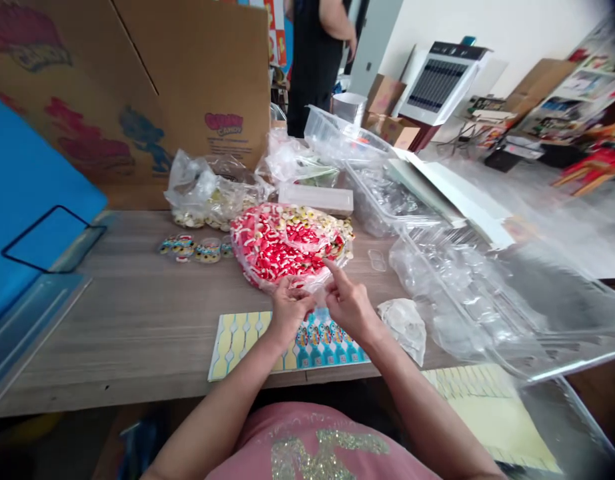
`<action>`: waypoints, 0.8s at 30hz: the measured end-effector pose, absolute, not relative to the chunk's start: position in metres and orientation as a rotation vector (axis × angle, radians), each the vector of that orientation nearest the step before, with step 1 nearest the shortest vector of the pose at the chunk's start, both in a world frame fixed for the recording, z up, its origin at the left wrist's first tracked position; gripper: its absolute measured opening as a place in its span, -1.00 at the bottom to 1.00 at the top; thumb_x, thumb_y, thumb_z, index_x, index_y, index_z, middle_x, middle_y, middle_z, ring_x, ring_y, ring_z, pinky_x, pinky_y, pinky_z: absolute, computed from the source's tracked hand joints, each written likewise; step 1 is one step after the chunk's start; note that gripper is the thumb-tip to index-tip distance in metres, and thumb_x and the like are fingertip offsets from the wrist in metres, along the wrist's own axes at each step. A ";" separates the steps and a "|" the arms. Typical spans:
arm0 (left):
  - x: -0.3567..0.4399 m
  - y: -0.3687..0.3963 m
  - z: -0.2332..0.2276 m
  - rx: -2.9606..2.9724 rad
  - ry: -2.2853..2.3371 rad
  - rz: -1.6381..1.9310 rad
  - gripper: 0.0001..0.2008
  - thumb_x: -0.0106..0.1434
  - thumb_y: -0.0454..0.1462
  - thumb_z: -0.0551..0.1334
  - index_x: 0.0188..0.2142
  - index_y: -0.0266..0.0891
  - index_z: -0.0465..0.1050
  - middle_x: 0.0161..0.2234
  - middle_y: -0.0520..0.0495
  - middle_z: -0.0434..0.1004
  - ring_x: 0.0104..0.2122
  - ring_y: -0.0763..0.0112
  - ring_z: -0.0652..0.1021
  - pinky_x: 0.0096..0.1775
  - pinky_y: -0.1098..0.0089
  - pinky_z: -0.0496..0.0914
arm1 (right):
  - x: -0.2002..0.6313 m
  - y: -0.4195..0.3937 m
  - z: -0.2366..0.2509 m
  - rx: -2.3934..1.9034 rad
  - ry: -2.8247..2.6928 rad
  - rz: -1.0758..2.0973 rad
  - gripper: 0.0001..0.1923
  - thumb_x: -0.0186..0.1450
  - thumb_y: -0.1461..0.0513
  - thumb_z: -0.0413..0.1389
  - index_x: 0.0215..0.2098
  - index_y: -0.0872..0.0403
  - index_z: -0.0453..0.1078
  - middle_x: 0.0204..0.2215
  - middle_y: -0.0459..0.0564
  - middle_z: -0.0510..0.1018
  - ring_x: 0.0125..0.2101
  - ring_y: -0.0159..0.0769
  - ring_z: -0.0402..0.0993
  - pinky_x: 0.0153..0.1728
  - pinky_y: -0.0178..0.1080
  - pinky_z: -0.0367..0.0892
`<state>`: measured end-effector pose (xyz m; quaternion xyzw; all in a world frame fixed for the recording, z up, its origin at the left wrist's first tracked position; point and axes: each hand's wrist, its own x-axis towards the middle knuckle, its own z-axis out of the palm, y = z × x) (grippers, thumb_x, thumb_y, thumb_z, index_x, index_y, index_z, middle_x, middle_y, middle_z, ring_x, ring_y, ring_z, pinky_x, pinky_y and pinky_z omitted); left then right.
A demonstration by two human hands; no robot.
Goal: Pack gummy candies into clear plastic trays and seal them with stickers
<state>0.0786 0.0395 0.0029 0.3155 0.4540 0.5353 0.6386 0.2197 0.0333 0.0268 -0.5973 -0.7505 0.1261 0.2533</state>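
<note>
My left hand point(289, 311) is closed, fingers bent inward, at the near edge of an open plastic bag of small red, white and yellowish candies point(272, 257). Close beside it, my right hand point(351, 305) has its index finger stretched over the candies and its other fingers curled. Something small, clear and plastic point(319, 305) shows between the two hands; its shape is hard to make out. Under my wrists lies a sticker sheet point(315, 357), with blue printed labels on the right and bare yellow backing on the left. Several filled clear packs point(207, 250) lie left of the bag.
A large cardboard box point(187, 73) stands behind. Clear plastic bins point(387, 213) with clear containers fill the right side. A crumpled white wad point(403, 327) and an empty clear case point(377, 260) lie near my right hand. A person point(315, 60) stands beyond the table.
</note>
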 end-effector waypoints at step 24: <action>0.067 0.038 -0.024 0.855 0.926 1.068 -0.34 -0.08 -0.18 0.50 -0.11 -0.19 0.14 -0.69 0.21 0.41 -0.72 0.49 0.38 -0.63 0.53 0.27 | 0.205 0.011 0.009 -1.426 -2.333 0.298 -0.27 0.29 0.43 -0.11 0.42 0.10 0.00 -0.23 0.09 0.65 -0.38 -0.23 0.60 -0.34 -0.28 0.46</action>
